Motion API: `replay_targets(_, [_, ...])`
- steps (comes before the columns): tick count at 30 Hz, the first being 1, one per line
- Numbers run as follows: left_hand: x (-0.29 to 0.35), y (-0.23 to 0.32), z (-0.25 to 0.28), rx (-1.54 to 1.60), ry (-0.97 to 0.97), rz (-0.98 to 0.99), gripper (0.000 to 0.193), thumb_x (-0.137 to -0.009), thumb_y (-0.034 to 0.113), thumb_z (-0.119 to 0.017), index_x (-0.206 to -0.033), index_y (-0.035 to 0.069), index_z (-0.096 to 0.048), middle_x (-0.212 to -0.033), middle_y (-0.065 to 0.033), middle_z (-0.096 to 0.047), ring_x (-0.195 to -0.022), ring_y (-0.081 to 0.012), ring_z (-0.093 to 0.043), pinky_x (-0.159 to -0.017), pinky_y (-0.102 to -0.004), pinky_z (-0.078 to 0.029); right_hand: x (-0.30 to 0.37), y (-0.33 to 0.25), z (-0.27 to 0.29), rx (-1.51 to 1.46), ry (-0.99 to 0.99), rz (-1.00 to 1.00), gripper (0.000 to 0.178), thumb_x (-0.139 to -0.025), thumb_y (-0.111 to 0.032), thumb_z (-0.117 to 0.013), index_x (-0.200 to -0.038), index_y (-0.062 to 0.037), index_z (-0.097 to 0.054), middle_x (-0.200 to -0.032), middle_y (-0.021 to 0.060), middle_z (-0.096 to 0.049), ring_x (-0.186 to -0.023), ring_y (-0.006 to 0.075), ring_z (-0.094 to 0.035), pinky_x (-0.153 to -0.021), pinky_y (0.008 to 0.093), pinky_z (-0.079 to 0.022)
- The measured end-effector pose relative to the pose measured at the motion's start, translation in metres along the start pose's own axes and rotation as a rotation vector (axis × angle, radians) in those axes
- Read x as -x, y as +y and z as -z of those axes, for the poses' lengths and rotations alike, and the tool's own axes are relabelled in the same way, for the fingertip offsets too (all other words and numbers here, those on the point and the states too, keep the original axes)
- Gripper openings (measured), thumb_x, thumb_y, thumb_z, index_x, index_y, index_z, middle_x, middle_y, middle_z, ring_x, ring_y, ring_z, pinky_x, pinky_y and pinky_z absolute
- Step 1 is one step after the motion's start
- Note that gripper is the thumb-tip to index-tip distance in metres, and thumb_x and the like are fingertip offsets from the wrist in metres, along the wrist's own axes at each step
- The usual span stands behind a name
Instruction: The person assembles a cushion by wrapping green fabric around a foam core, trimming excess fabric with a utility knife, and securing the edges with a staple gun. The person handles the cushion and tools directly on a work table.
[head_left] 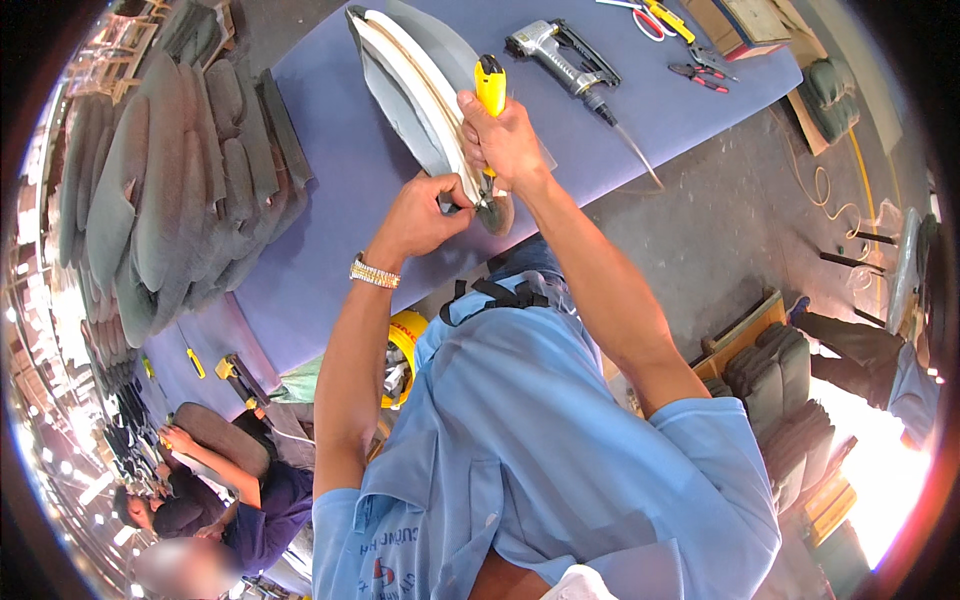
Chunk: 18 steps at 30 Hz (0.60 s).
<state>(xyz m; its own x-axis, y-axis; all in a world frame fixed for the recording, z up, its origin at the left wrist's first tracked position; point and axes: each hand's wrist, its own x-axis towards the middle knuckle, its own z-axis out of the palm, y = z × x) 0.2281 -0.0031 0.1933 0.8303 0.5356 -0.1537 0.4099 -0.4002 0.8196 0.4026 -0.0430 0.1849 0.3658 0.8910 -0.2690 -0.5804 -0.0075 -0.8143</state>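
A curved upholstered panel (404, 88) with grey fabric and a pale inner edge lies on the blue-covered table, one end near the table's front edge. In my right hand (508, 146) is a yellow utility knife (490, 84), held upright in a fist with its lower end pointing down at the panel's near end. My left hand (425, 215) is closed in a pinch on the fabric at that same end, just left of the knife tip. The blade's contact with the fabric is too small to make out.
A pneumatic staple gun (562, 58) with a hose lies right of the panel. Beyond it are red-handled pliers (700, 76), scissors (652, 22) and a cardboard box (735, 25). Grey padded pieces (165, 170) are piled at left. Another person (265, 510) works at lower left.
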Motion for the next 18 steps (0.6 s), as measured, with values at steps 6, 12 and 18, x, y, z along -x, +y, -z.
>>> replay_targets(6, [0.003, 0.013, -0.006, 0.039, 0.038, 0.058, 0.020, -0.080, 0.011, -0.078, -0.095, 0.003, -0.066, -0.095, -0.0126, -0.071, -0.082, -0.0258, -0.066, -0.075, -0.0379, -0.053, 0.001, -0.006, 0.002, 0.015, 0.015, 0.055, 0.035, -0.105, -0.031, -0.064, -0.082, -0.0095, -0.050, -0.059, -0.0027, -0.042, -0.047, 0.0082, -0.039, -0.042, 0.0278, -0.031])
replay_targets(12, [0.009, 0.046, -0.020, -0.048, 0.173, -0.020, 0.027, -0.083, 0.012, -0.081, -0.103, 0.004, -0.065, -0.091, -0.0104, -0.069, -0.072, -0.0197, -0.064, -0.066, -0.0337, -0.051, 0.007, -0.013, -0.005, 0.071, -0.010, 0.096, 0.033, -0.105, -0.030, -0.063, -0.082, -0.0093, -0.051, -0.058, -0.0021, -0.045, -0.045, 0.0086, -0.041, -0.041, 0.0279, -0.032])
replay_targets(18, [0.009, 0.050, -0.027, -0.089, 0.172, 0.102, 0.023, -0.083, 0.011, -0.080, -0.099, 0.004, -0.065, -0.088, -0.0132, -0.065, -0.076, -0.0274, -0.064, -0.070, -0.0386, -0.052, 0.000, -0.021, 0.004, 0.103, -0.055, 0.010, 0.033, -0.106, -0.030, -0.061, -0.082, -0.0102, -0.050, -0.059, -0.0022, -0.045, -0.044, 0.0090, -0.042, -0.041, 0.0272, -0.033])
